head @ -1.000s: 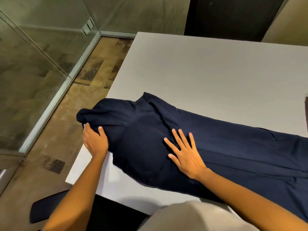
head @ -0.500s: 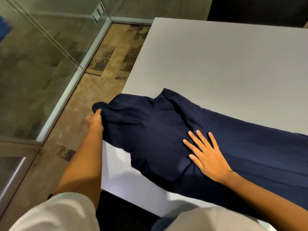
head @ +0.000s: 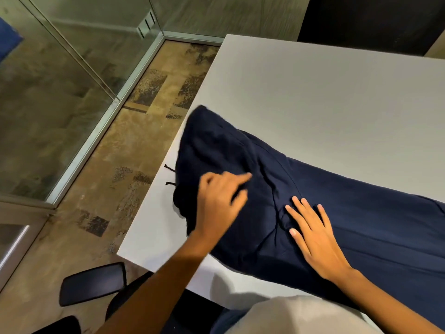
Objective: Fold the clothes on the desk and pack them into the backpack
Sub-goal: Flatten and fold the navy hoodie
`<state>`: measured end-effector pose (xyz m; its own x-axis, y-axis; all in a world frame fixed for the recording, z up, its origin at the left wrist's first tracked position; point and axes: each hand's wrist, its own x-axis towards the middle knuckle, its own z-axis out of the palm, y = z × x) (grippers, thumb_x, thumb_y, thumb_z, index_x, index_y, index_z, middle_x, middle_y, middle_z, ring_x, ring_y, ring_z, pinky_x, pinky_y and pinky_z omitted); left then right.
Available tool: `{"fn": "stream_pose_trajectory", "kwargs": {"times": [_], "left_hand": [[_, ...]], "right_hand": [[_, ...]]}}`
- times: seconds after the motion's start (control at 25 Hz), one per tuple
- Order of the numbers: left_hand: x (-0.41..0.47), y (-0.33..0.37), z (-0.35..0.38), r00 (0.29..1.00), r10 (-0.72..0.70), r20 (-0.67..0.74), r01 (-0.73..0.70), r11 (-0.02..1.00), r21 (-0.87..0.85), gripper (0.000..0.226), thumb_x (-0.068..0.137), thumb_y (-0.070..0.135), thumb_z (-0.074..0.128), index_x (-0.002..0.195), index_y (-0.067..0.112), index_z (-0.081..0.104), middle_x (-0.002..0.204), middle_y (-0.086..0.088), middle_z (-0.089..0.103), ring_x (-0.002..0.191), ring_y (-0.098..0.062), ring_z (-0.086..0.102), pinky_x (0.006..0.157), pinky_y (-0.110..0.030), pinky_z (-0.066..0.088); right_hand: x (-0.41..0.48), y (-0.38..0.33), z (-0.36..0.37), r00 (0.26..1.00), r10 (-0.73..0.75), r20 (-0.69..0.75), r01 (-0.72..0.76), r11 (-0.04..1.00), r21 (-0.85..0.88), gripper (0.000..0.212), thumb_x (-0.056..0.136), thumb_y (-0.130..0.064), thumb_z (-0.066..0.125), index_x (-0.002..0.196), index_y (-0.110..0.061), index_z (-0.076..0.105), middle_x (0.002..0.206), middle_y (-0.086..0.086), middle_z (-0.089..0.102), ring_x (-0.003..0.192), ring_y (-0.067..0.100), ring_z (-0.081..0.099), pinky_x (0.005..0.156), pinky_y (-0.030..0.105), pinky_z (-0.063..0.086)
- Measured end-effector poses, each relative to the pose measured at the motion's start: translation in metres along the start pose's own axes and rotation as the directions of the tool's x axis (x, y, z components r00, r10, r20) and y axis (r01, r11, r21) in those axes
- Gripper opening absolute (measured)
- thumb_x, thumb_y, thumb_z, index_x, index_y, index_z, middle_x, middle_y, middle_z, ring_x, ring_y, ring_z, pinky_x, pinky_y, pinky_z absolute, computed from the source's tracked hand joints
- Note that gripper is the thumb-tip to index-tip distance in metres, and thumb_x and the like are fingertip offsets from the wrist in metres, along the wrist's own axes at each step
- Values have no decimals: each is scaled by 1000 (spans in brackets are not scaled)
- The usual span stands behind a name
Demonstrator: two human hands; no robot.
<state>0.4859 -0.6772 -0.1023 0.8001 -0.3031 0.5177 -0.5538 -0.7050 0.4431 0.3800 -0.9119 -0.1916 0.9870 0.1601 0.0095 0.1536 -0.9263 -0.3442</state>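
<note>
Floor (head: 101,150): mottled brown carpet tiles along the desk's left side, bounded on the far left by a glass partition (head: 48,92) in a metal base rail; a strip of floor lies open between rail and desk.
Desk (head: 325,104): pale grey top, left edge running diagonally from upper centre down to a near-left corner. Far half and right far part bare. A narrow bare margin shows between the garment and the left edge, and a band along the near edge.
Garment (head: 361,225): dark navy cloth, long, lying across the desk from near the left edge out past the right border. Left end doubled over on itself into a rounded hump; creases radiate near the middle. Two thin dark cord ends (head: 169,175) poke out onto the desk at its left side.
Chair armrest (head: 92,284): black pad below the desk's near-left corner.
Right hand (head: 315,239): flat on the cloth, palm down, fingers spread wide, gripping nothing.
Left hand (head: 219,203): motion-blurred over the folded end, fingers loosely curled with the forefinger extended; cannot tell whether it pinches cloth.
Backpack: not in view.
</note>
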Motion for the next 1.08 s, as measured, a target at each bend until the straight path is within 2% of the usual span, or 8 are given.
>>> {"fn": "stream_pose_trajectory", "kwargs": {"times": [0.16, 0.24, 0.32, 0.48, 0.64, 0.76, 0.96, 1.08], "left_hand": [[-58, 27, 31, 948, 223, 226, -218, 975, -46, 21, 85, 18, 64, 105, 22, 71, 91, 8, 65, 80, -15, 59, 83, -32, 43], [-81, 21, 37, 896, 284, 342, -267, 959, -97, 18, 90, 22, 60, 106, 23, 70, 96, 9, 64, 86, -13, 60, 83, -29, 43], [-93, 11, 35, 865, 294, 407, -269, 956, -119, 17, 93, 24, 57, 105, 21, 69, 100, 7, 64, 92, -13, 59, 83, -28, 44], [-89, -1, 22, 945, 129, 300, -127, 992, -24, 17, 93, 24, 58, 106, 19, 67, 105, 5, 62, 98, -16, 57, 85, -27, 41], [-62, -19, 17, 981, -53, 188, 43, 997, 58, 27, 93, 18, 55, 118, 15, 64, 120, 2, 61, 115, -17, 53, 97, -32, 41], [-43, -29, 16, 974, -149, 172, 137, 987, 81, 35, 96, 24, 48, 129, 15, 58, 134, 1, 55, 130, -17, 44, 108, -32, 34], [-45, -48, 34, 854, -118, 507, 37, 985, 167, 57, 98, 51, 30, 148, 25, 33, 156, 3, 27, 146, -17, 19, 120, -37, 10], [-60, -53, 50, 770, -115, 627, -53, 969, 242, 65, 96, 60, 18, 152, 27, 22, 157, 3, 24, 146, -20, 20, 120, -42, 3]], "right_hand": [[-22, 8, -4, 978, 171, -120, -149, 973, 179, 47, 103, -34, 27, 141, -15, 47, 151, 0, 40, 144, 19, 29, 118, 47, 21], [-24, 4, -12, 904, 381, -195, -295, 885, 360, 48, 102, -39, 25, 123, -16, 62, 129, -1, 59, 126, 21, 50, 107, 40, 34], [-16, -5, -22, 827, 516, -221, -382, 806, 452, 41, 100, -36, 30, 109, -18, 65, 109, -6, 64, 106, 17, 55, 93, 31, 34], [19, -28, -34, 845, 526, -95, -408, 749, 521, 21, 99, -25, 47, 112, -17, 62, 100, -6, 62, 99, 19, 57, 82, 27, 38], [55, -60, -31, 827, 544, 141, -548, 725, 417, 40, 94, -28, 60, 128, -9, 51, 102, 5, 65, 97, 25, 61, 77, 33, 45], [59, -76, -36, 827, 558, 76, -519, 703, 486, 27, 92, -19, 62, 115, -10, 52, 78, 1, 61, 72, 17, 57, 71, 35, 48], [35, -58, -37, 697, 705, 130, -656, 554, 512, 22, 89, -17, 67, 104, -15, 50, 80, -2, 58, 71, 26, 65, 74, 42, 54], [23, -50, -30, 663, 731, 162, -690, 513, 511, 22, 89, -18, 68, 105, -14, 52, 83, 0, 61, 78, 26, 64, 75, 41, 52]]}}
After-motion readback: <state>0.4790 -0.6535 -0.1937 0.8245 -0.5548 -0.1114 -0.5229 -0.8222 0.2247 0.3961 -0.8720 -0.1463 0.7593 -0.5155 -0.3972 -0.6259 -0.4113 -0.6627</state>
